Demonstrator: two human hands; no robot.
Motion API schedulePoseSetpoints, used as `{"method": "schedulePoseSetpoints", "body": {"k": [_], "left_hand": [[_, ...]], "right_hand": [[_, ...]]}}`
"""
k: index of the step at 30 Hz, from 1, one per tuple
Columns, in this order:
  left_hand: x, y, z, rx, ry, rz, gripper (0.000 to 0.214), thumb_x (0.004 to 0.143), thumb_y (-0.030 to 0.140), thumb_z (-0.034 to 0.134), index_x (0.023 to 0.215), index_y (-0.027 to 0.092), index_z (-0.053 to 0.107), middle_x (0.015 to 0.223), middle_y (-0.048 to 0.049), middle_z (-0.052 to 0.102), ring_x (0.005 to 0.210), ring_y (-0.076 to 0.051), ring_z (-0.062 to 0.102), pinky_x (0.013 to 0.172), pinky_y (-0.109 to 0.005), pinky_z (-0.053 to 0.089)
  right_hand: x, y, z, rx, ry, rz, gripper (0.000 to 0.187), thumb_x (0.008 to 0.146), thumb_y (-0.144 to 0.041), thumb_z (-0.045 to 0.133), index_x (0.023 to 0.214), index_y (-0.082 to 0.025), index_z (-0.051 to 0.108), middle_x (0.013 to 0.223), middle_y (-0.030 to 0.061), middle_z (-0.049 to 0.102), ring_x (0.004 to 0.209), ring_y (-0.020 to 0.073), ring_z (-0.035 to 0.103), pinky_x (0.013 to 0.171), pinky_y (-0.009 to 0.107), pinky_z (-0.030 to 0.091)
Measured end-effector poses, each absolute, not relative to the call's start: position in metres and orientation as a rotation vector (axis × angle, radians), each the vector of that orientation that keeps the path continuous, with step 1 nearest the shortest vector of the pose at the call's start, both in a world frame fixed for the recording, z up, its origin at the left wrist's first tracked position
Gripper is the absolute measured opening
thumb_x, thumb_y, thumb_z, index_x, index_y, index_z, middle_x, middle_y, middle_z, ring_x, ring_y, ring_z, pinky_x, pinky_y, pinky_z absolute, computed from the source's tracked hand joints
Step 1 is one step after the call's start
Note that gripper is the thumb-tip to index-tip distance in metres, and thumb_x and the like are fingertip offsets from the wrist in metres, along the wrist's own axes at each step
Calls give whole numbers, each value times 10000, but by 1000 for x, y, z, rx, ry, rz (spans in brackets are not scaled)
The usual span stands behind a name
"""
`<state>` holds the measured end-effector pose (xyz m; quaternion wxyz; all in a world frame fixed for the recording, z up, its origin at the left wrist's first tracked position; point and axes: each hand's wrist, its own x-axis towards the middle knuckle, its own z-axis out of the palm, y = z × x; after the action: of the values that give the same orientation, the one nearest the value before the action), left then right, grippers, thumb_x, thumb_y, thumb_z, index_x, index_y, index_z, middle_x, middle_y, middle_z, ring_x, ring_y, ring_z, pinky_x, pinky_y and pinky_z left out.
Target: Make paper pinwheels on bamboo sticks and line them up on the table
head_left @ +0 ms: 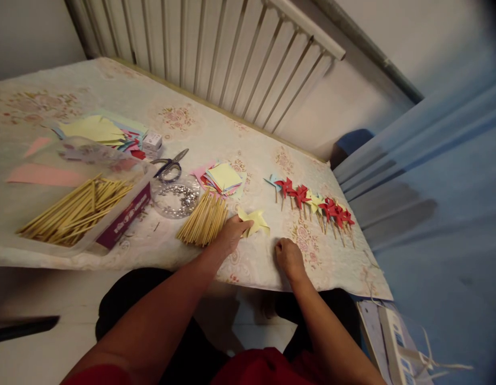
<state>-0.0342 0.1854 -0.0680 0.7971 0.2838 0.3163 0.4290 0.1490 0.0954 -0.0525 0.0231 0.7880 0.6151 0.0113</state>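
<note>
My left hand [230,235] pinches a pale yellow paper pinwheel [257,220] just above the tablecloth, near the front of the table. To its right, my right hand [289,256] is closed, its fingertips turned down toward the cloth; whether anything is in it is hidden. A bundle of thin wooden sticks [203,220] lies left of my left hand. Behind the sticks is a stack of coloured paper squares [222,177], yellow on top. A clear dish of small metal pins [176,200] stands beside them. Several finished pinwheels [300,195] on sticks lie in a row at the right.
A clear plastic box [140,184] with more sticks stands at the left. Scissors [170,166], a small white box [152,141] and paper pieces [91,131] lie behind it. A railing [215,59] borders the back; a blue curtain [432,182] hangs at right, above a power strip [397,342].
</note>
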Motion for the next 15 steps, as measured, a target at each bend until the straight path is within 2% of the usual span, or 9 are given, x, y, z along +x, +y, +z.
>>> {"method": "schedulePoseSetpoints", "body": {"k": [8, 15], "left_hand": [[-37, 184, -62, 613, 675, 922, 306, 544, 293, 780, 777, 127, 669, 658, -12, 684, 596, -143, 590, 598, -247, 439], [-38, 183, -62, 628, 688, 925, 380, 540, 310, 778, 850, 115, 677, 698, -22, 700, 615, -159, 610, 630, -266, 459]], "right_hand": [[148, 94, -54, 2500, 1904, 49, 147, 855, -149, 508, 803, -152, 646, 827, 97, 687, 744, 179, 600, 677, 279, 348], [148, 91, -51, 2711, 1971, -14, 139, 795, -158, 520, 711, -172, 630, 691, 57, 662, 647, 172, 580, 643, 278, 368]]}}
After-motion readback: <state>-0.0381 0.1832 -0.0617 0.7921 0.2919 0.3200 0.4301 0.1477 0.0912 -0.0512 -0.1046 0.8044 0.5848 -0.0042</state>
